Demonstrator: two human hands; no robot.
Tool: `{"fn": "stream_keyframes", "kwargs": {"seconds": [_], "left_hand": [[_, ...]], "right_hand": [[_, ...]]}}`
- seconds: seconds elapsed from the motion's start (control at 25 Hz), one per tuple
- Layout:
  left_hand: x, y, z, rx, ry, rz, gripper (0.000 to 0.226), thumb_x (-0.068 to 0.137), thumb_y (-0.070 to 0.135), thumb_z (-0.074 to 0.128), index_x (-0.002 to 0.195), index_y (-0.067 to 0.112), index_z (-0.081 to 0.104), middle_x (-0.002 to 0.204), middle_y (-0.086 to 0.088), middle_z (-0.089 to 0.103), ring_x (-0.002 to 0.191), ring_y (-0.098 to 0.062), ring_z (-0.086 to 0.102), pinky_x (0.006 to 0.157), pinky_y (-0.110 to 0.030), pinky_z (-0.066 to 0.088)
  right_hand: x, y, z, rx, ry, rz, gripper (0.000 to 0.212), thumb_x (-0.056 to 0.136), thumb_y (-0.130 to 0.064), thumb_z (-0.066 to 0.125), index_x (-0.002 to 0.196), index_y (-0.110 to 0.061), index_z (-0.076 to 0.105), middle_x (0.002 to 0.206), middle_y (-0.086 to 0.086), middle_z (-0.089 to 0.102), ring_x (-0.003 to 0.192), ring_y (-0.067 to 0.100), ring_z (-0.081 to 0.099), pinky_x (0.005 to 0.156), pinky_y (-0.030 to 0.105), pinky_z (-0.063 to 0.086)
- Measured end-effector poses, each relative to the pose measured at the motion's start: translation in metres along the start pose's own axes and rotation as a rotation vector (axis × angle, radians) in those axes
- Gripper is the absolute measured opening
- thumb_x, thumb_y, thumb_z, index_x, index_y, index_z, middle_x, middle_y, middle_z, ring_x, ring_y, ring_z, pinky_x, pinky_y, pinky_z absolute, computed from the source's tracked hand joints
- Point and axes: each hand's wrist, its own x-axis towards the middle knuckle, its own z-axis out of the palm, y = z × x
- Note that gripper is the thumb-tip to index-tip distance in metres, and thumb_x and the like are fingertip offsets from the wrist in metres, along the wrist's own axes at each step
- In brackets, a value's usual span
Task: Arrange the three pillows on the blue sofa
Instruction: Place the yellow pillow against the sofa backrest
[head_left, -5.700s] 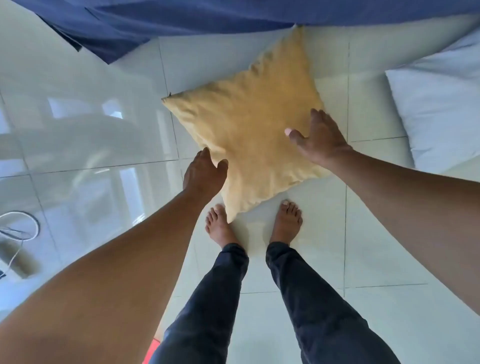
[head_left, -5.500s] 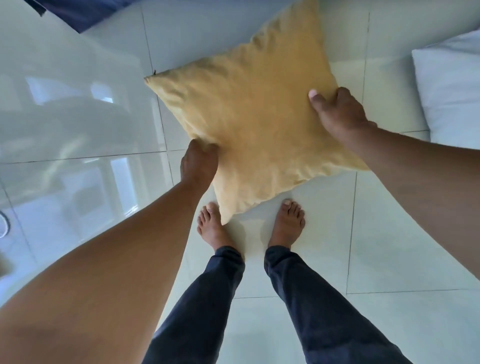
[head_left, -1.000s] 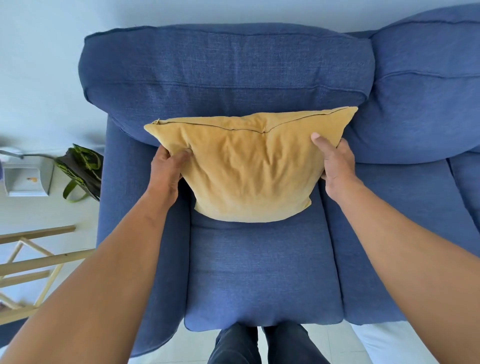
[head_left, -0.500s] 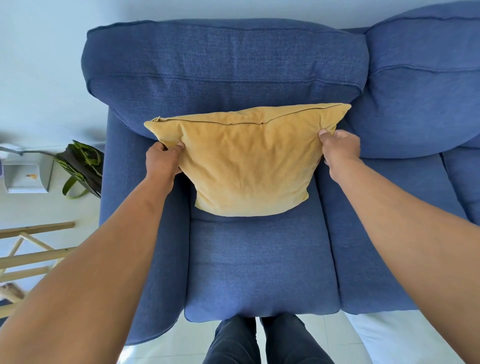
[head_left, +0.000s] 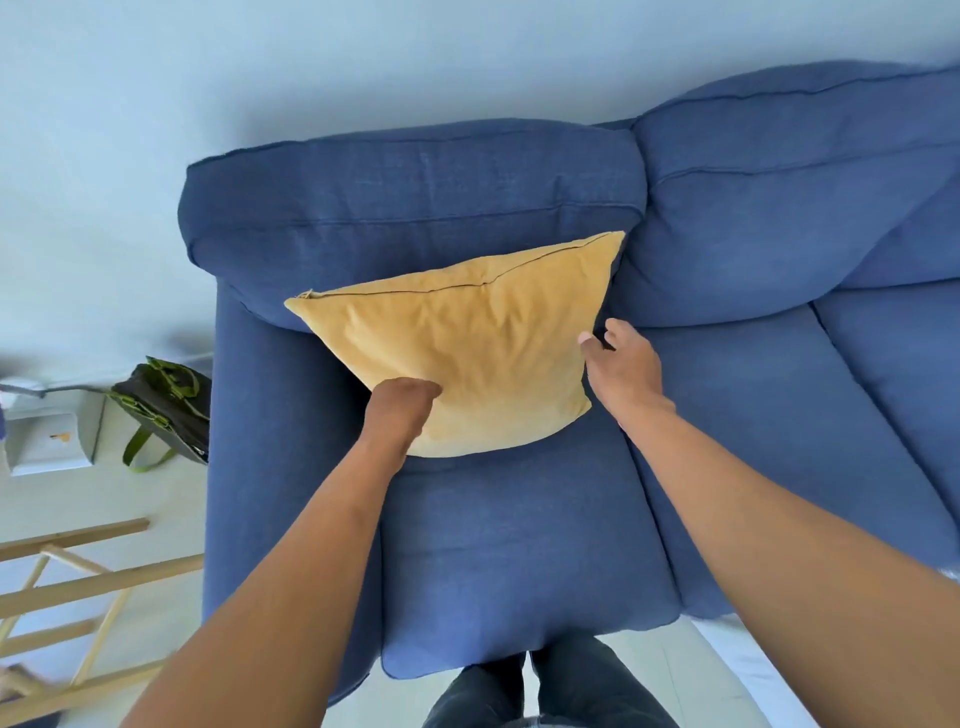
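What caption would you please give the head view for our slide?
Yellow pillow propped against the blue sofa's backrest, left hand pressing it, right hand open beside it.

A home living room — blue sofa (head_left: 519, 545) against a plain wall; tiled floor (head_left: 150, 493).

Dark green-strapped bag (head_left: 166, 410), perhaps wooden rack (head_left: 78, 587)

A plain mustard-yellow pillow (head_left: 462, 358) sits on the denim-blue woven sofa (head_left: 519, 545), against a pale blue-white wall (head_left: 260, 78), while a black bag (head_left: 166, 405) with lime-green straps and a pale wooden rack (head_left: 78, 587) stand on the off-white floor (head_left: 156, 488).
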Motion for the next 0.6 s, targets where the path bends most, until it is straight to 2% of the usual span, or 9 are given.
{"fn": "stream_keyframes", "kwargs": {"seconds": [0.12, 0.2, 0.4, 0.52, 0.6], "left_hand": [[-0.025, -0.002, 0.037, 0.231, -0.061, 0.245, 0.047, 0.101, 0.035, 0.062, 0.143, 0.015, 0.064, 0.143, 0.0, 0.066, 0.127, -0.023, 0.061, 0.1, -0.031, 0.044], [-0.041, -0.002, 0.062, 0.33, -0.107, 0.354, 0.053, 0.103, 0.038, 0.058, 0.152, 0.017, 0.057, 0.156, -0.001, 0.058, 0.14, -0.022, 0.055, 0.103, -0.026, 0.038], [-0.084, 0.004, 0.137, 0.582, -0.267, 0.609, 0.062, 0.106, 0.035, 0.052, 0.163, 0.016, 0.037, 0.17, 0.001, 0.039, 0.156, -0.019, 0.037, 0.116, -0.025, 0.028], [-0.122, -0.002, 0.199, 0.772, -0.374, 0.764, 0.066, 0.109, 0.035, 0.048, 0.166, 0.01, 0.027, 0.176, -0.004, 0.024, 0.164, -0.02, 0.016, 0.128, -0.033, 0.02], [-0.15, -0.012, 0.242, 0.888, -0.437, 0.842, 0.066, 0.111, 0.034, 0.046, 0.167, 0.007, 0.023, 0.178, -0.01, 0.017, 0.166, -0.023, 0.005, 0.131, -0.038, 0.015]], "right_hand": [[-0.026, 0.023, -0.017, -0.041, 0.002, -0.025, 0.067, 0.106, -0.045, 0.052, 0.164, -0.016, 0.035, 0.167, 0.005, 0.044, 0.15, 0.025, 0.046, 0.119, 0.042, 0.038], [-0.043, 0.045, -0.033, -0.082, 0.02, 0.001, 0.068, 0.107, -0.045, 0.05, 0.166, -0.016, 0.031, 0.171, 0.005, 0.036, 0.155, 0.025, 0.038, 0.123, 0.043, 0.033], [-0.079, 0.115, -0.086, -0.275, 0.124, 0.046, 0.071, 0.109, -0.044, 0.047, 0.165, -0.006, 0.025, 0.176, 0.013, 0.02, 0.165, 0.029, 0.007, 0.127, 0.053, 0.02], [-0.107, 0.171, -0.133, -0.378, 0.196, 0.143, 0.076, 0.11, -0.05, 0.042, 0.167, -0.006, 0.019, 0.178, 0.014, 0.009, 0.166, 0.03, 0.0, 0.128, 0.059, 0.016], [-0.13, 0.213, -0.163, -0.391, 0.231, 0.214, 0.078, 0.11, -0.053, 0.039, 0.168, -0.007, 0.016, 0.179, 0.015, 0.005, 0.166, 0.03, -0.004, 0.129, 0.06, 0.013]]}}
